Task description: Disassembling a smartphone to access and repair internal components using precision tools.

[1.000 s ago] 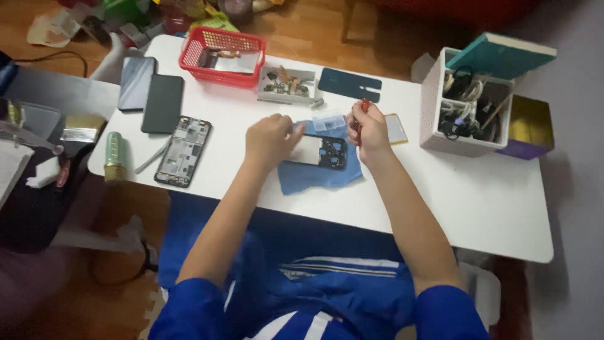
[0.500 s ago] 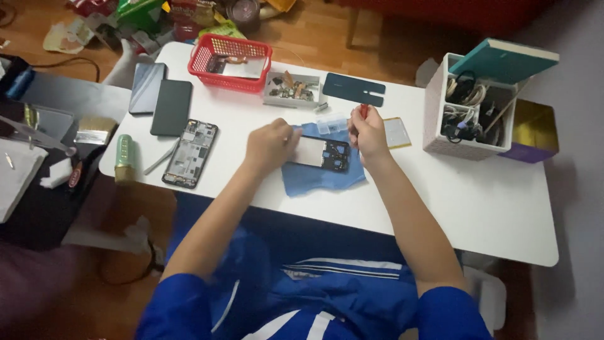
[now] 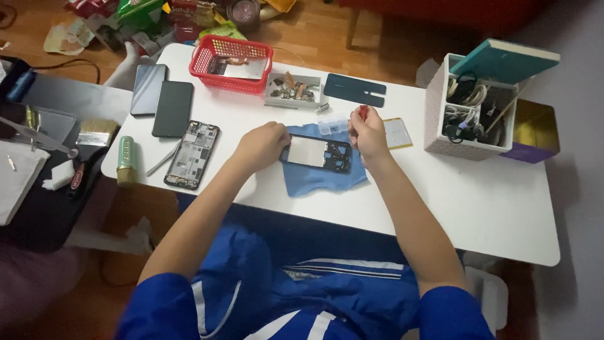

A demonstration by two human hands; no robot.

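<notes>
At frame centre an opened phone (image 3: 316, 153) lies on a blue cloth (image 3: 324, 176), between the hands; the left hand (image 3: 263, 146) grips its left end; the right hand (image 3: 367, 133) is closed around a red-handled screwdriver (image 3: 363, 112) at its right end; three more phones sit upper left; one red basket (image 3: 231, 63) stands behind.

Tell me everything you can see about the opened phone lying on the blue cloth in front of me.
The opened black phone frame lies flat, lengthwise left to right, on a blue cloth spread on the white table. Its back is off: a pale, silvery rectangular panel fills the left and middle, and dark internal parts show at the right end. The left hand grips its left end; the right hand, holding a small red-handled tool, rests at its right end.
</notes>
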